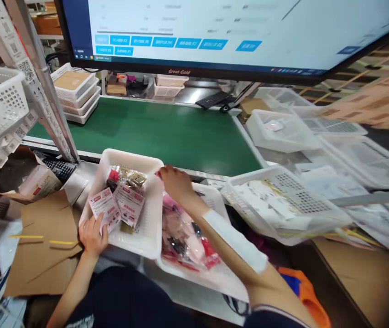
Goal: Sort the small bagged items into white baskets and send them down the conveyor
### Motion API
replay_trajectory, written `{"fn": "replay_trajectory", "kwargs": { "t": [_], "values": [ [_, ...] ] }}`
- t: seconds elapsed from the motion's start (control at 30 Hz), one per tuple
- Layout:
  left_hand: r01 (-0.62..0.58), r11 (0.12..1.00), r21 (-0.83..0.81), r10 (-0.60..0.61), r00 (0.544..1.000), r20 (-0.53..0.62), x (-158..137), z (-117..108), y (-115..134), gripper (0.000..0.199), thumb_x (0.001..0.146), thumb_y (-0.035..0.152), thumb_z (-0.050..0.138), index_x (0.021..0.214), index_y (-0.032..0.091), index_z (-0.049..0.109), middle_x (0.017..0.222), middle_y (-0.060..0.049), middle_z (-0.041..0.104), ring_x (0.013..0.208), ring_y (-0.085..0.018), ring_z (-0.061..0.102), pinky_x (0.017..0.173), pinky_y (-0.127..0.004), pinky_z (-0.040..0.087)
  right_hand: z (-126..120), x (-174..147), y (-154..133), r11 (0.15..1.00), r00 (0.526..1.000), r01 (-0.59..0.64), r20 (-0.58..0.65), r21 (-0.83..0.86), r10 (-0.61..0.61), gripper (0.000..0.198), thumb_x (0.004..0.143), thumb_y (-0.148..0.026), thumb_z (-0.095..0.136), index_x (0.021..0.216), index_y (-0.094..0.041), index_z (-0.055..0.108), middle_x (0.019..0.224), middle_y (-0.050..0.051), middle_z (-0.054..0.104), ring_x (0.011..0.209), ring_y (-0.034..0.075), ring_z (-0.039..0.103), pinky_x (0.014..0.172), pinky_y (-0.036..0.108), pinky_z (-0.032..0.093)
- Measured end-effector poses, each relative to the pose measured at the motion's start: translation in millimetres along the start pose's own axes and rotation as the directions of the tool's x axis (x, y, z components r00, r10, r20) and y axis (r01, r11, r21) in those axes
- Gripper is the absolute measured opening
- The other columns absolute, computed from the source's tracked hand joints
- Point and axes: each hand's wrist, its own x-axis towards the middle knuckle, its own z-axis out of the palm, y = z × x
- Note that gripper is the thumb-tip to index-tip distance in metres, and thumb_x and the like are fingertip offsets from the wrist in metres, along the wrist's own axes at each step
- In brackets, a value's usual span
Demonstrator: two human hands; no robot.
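Tray (153, 228) of packets (126, 202): left hand (91, 237) grasps its near edge, right hand (177, 184) clasps the far rim; tilting could spill them.

The conveyor belt (167, 132) is plain dark green; the tray (148, 234) under the left hand (91, 237) is white with a perforated grid, holding pink-and-white packets (117, 207) with red print; the tray by the right hand (177, 184) holds a pink, red and black bag (184, 241); the cardboard (44, 246) at the desk's left edge is brown with yellow strips; the monitor (215, 32) shows white with blue buttons.
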Motion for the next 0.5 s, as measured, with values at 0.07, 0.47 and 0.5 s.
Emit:
{"fn": "replay_trajectory", "kwargs": {
  "t": [0.07, 0.47, 0.5],
  "values": [
    [-0.002, 1.0, 0.008, 0.002, 1.0, 0.005, 0, 0, 1, 0.033, 0.111, 0.028, 0.059, 0.138, 0.019, 0.076, 0.116, -0.013, 0.087, 0.102, -0.03, 0.083, 0.096, -0.048, 0.056, -4, -43, 21, 0.995, 0.995, -0.1, 0.027, -0.015, 0.101, 0.042, 0.107, -0.011, 0.04, 0.137, -0.008, 0.07, 0.131, 0.031, 0.071, 0.106, 0.039, 0.076, 0.082, 0.048, 0.06],
    [-0.032, 0.999, -0.023, 0.031, 0.999, -0.018, 3, 1, -1, 0.034, 0.108, 0.026, 0.063, 0.138, 0.018, 0.077, 0.116, -0.012, 0.086, 0.103, -0.028, 0.081, 0.099, -0.042, 0.051, 27, 61, -84, 0.963, 0.965, -0.01, 0.256, 0.271, -0.062, 0.035, 0.112, -0.038, 0.069, 0.137, -0.014, 0.072, 0.138, 0.015, 0.077, 0.124, 0.028, 0.074, 0.107, 0.045, 0.062],
    [-0.032, 0.999, -0.017, 0.032, 0.999, -0.023, 3, 1, -1, 0.033, 0.108, 0.026, 0.062, 0.138, 0.018, 0.076, 0.117, -0.013, 0.086, 0.104, -0.028, 0.081, 0.1, -0.042, 0.051, 30, 72, -93, 0.961, 0.963, -0.024, 0.265, 0.275, -0.052, 0.035, 0.111, -0.041, 0.072, 0.133, -0.014, 0.073, 0.135, 0.013, 0.077, 0.121, 0.027, 0.075, 0.106, 0.047, 0.063]
  ]
}}
